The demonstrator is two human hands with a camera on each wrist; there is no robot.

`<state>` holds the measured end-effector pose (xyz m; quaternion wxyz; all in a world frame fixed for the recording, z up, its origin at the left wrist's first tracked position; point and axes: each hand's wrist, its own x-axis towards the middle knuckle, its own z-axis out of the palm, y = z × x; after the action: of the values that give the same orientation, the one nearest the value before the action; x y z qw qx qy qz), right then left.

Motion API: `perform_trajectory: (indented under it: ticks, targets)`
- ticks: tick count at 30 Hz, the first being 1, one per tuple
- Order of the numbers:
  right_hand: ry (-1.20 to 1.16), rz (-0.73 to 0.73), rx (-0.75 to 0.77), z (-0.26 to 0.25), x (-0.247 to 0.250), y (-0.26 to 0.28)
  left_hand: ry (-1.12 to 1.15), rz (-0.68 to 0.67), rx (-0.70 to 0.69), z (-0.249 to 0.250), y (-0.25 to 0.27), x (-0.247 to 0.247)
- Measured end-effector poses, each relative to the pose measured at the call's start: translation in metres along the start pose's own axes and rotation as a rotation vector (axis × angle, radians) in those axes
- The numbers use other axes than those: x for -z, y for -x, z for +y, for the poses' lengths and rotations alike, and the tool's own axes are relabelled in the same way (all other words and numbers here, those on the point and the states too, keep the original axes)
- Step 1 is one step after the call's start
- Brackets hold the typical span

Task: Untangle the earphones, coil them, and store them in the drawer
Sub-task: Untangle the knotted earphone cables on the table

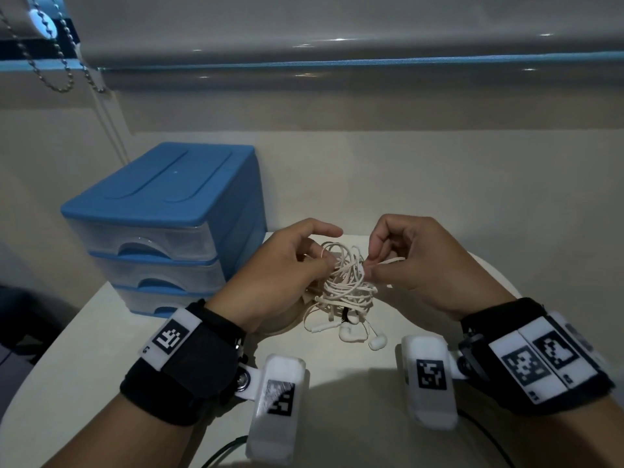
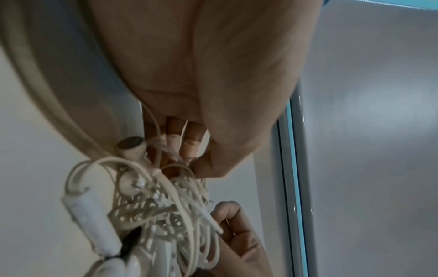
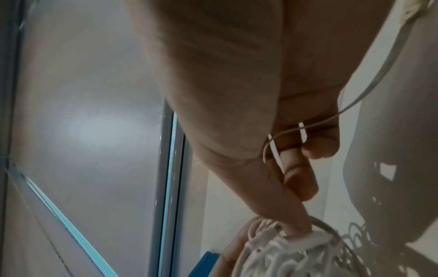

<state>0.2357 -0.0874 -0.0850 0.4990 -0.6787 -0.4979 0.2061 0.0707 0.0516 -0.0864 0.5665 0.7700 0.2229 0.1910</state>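
A tangled bundle of white earphones (image 1: pixel 347 285) hangs between both hands just above the white table (image 1: pixel 101 349). My left hand (image 1: pixel 290 265) pinches cord at the bundle's left side. On the right side my right hand (image 1: pixel 401 255) pinches a strand, thumb against forefinger. The earbuds (image 1: pixel 351 334) and the inline remote (image 1: pixel 324 327) dangle at the bottom near the table. The left wrist view shows the tangle (image 2: pixel 170 209) with an earbud (image 2: pixel 130 147) up close. The right wrist view shows the thumb pressed on the knot (image 3: pixel 284 249). A blue three-drawer unit (image 1: pixel 162 224) stands at the left, drawers closed.
A wall and a lowered roller blind (image 1: pixel 337 35) with a bead chain (image 1: pixel 60 72) rise behind the table. Black cables (image 1: pixel 223 450) run off the near edge. The table's right edge curves away near my right wrist.
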Motion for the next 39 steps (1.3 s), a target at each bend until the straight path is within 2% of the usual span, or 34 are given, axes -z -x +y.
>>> perform_trajectory:
  ticks: [6, 12, 17, 25, 33, 39]
  targets:
    - [0.005, 0.044, -0.041, 0.0001, -0.0014, -0.0009, 0.049, 0.019, -0.046, 0.0017, 0.0017, -0.0017]
    - [-0.091, 0.040, -0.057, -0.0041, -0.0010, -0.0001, 0.068, 0.041, -0.058, 0.0027, 0.0018, -0.0022]
    - [-0.106, -0.007, -0.036, -0.0020, -0.0024, 0.0005, 0.020, -0.028, -0.029, 0.0027, 0.0026, -0.0020]
    - [-0.100, -0.004, -0.052, -0.0025, -0.0036, -0.0001, -0.070, -0.003, -0.128, 0.0050, 0.0037, -0.0015]
    - [-0.133, 0.047, -0.070, -0.0049, -0.0029, 0.0005, -0.127, 0.066, -0.147, 0.0052, 0.0031, -0.0006]
    - [-0.120, 0.058, -0.015, -0.0062, -0.0012, 0.0010, -0.121, 0.056, -0.169, 0.0055, 0.0046, -0.0009]
